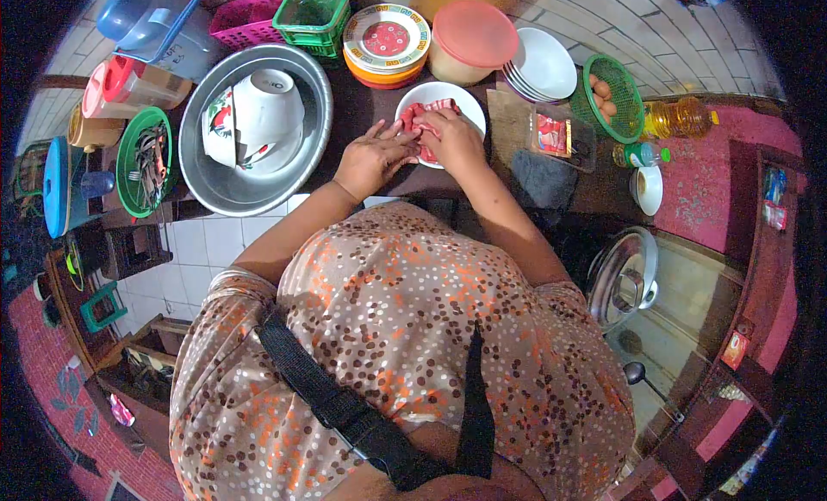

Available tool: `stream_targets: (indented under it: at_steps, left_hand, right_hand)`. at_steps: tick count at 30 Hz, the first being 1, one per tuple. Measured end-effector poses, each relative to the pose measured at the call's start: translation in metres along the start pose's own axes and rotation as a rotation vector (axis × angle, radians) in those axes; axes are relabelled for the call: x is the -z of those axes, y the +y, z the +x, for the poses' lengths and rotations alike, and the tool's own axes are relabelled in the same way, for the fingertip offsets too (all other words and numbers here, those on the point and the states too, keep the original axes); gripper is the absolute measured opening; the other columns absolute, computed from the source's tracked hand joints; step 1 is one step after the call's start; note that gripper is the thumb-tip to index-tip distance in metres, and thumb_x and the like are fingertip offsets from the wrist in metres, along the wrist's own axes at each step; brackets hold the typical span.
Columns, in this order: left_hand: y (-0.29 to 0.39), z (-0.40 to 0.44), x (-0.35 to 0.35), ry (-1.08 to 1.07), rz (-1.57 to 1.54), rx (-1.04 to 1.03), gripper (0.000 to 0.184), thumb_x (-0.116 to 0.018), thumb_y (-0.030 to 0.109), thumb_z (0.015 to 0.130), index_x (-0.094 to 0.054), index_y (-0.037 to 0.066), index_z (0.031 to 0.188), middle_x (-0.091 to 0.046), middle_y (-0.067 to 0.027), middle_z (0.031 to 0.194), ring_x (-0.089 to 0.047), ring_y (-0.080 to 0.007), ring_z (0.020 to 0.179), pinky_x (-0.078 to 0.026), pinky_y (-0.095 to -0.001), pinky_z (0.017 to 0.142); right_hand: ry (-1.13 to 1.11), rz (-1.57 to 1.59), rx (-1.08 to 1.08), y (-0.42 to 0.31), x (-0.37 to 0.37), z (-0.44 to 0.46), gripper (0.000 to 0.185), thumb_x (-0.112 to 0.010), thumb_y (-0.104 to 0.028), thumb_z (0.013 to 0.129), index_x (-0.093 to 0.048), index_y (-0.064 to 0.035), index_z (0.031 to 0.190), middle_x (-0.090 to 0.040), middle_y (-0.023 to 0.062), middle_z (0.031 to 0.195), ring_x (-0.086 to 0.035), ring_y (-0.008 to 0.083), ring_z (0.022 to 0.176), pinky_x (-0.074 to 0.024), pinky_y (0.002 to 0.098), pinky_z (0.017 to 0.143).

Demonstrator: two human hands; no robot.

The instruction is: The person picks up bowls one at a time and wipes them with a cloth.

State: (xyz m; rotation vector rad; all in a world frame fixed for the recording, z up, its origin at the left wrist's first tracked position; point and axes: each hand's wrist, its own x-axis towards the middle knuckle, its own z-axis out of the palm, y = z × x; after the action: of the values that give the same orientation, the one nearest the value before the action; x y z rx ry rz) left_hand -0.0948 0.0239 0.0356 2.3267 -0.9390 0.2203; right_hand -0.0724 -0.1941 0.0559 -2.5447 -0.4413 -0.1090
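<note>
A white plate [469, 105] lies on the dark table in front of me, with a red and white cloth [416, 115] bunched on it. My right hand [452, 139] presses on the cloth, its fingers wrapped over the folds. At the plate's left edge is my left hand [376, 159], palm down with its fingers apart, the fingertips near the cloth. Left of it stands a large metal basin [319, 113] holding white bowls [269, 113]. Behind the plate are a stack of patterned plates [387, 37] and a tub with a pink lid [475, 34].
White plates [545, 62] are stacked at the back right, beside a green basket [633, 92] of eggs and an oil bottle [676, 119]. A green basket [127, 169] of cutlery is at the left. A dark cloth [544, 178] lies near the table's front edge.
</note>
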Motion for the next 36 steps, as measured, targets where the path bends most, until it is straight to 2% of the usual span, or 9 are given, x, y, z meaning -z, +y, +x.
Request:
stream_targets:
  at_steps: [6,9,16,18,22,24,28,34,36]
  left_hand:
    - [0.001,0.001,0.007,0.001,0.043,-0.015,0.024,-0.075,0.031,0.09,-0.078,0.019,0.111,-0.07,-0.0004,0.135,-0.062,-0.0238,0.132,-0.046,-0.0508,0.114]
    - [0.001,0.0,0.007,-0.004,0.047,-0.013,0.025,-0.074,0.034,0.092,-0.078,0.02,0.112,-0.07,-0.0002,0.135,-0.062,-0.0241,0.132,-0.046,-0.0504,0.115]
    - [-0.001,0.001,0.009,-0.022,-0.023,-0.007,0.028,-0.069,0.036,0.096,-0.078,0.021,0.117,-0.069,0.0022,0.137,-0.061,-0.0247,0.134,-0.042,-0.0491,0.118]
    - [-0.002,0.0,0.008,-0.022,-0.031,0.0,0.027,-0.069,0.036,0.096,-0.078,0.021,0.117,-0.069,0.0022,0.137,-0.06,-0.0247,0.134,-0.042,-0.049,0.119]
    - [-0.006,-0.002,0.005,-0.056,-0.027,-0.001,0.027,-0.069,0.036,0.096,-0.079,0.021,0.117,-0.069,0.002,0.138,-0.059,-0.025,0.135,-0.04,-0.0493,0.12]
    - [-0.005,-0.002,0.005,-0.051,-0.016,0.002,0.027,-0.069,0.036,0.096,-0.079,0.021,0.117,-0.069,0.0018,0.138,-0.06,-0.025,0.135,-0.04,-0.0502,0.12]
    - [0.0,-0.001,0.006,-0.023,0.004,0.01,0.029,-0.07,0.037,0.096,-0.078,0.021,0.119,-0.069,0.0007,0.138,-0.06,-0.0245,0.135,-0.04,-0.0529,0.119]
    - [-0.002,-0.003,0.002,-0.006,0.035,0.011,0.032,-0.07,0.038,0.095,-0.076,0.02,0.121,-0.067,-0.0007,0.141,-0.06,-0.0243,0.134,-0.04,-0.0538,0.118]
    - [-0.003,-0.004,0.001,0.002,0.021,0.019,0.031,-0.07,0.038,0.095,-0.076,0.02,0.12,-0.067,-0.0009,0.141,-0.06,-0.0243,0.135,-0.04,-0.0538,0.118]
  right_hand:
    - [-0.17,-0.107,-0.083,-0.011,0.022,-0.007,0.024,-0.073,-0.018,0.084,-0.078,-0.0199,0.108,-0.071,0.01,0.111,-0.07,0.0355,0.104,-0.0566,0.0461,0.092]
    - [0.008,-0.291,0.109,-0.004,0.021,-0.014,0.025,-0.067,-0.015,0.085,-0.078,-0.0191,0.108,-0.071,0.0079,0.112,-0.068,0.0312,0.108,-0.0566,0.0455,0.091]
    - [-0.009,-0.394,0.077,0.006,0.022,-0.004,0.027,-0.064,-0.012,0.086,-0.078,-0.0178,0.109,-0.07,0.0074,0.117,-0.066,0.028,0.113,-0.0562,0.0436,0.094]
    - [0.138,-0.307,0.116,0.013,0.012,0.003,0.025,-0.066,-0.015,0.087,-0.078,-0.0168,0.108,-0.073,0.0094,0.119,-0.069,0.0292,0.109,-0.0564,0.0426,0.094]
    - [0.13,-0.05,0.037,0.014,0.004,0.011,0.019,-0.07,-0.02,0.088,-0.079,-0.0154,0.105,-0.075,0.0111,0.118,-0.071,0.0309,0.104,-0.0565,0.0421,0.092]
    - [0.013,0.111,-0.129,0.01,0.005,0.009,0.017,-0.072,-0.024,0.089,-0.08,-0.0149,0.102,-0.076,0.0122,0.114,-0.072,0.0328,0.099,-0.0561,0.0442,0.091]
    - [-0.077,0.053,-0.092,0.004,0.01,0.006,0.016,-0.072,-0.025,0.091,-0.081,-0.0155,0.1,-0.076,0.0105,0.114,-0.071,0.0321,0.104,-0.0538,0.0461,0.095]
    - [-0.037,-0.176,0.009,-0.01,0.013,-0.007,0.024,-0.071,-0.026,0.092,-0.079,-0.0152,0.112,-0.059,0.0102,0.147,-0.054,0.0325,0.135,-0.0439,0.0485,0.11]
    - [0.032,-0.369,0.185,-0.007,0.015,-0.009,0.042,-0.068,-0.029,0.095,-0.068,-0.019,0.136,-0.042,0.0101,0.163,-0.04,0.0339,0.149,-0.0353,0.0498,0.12]
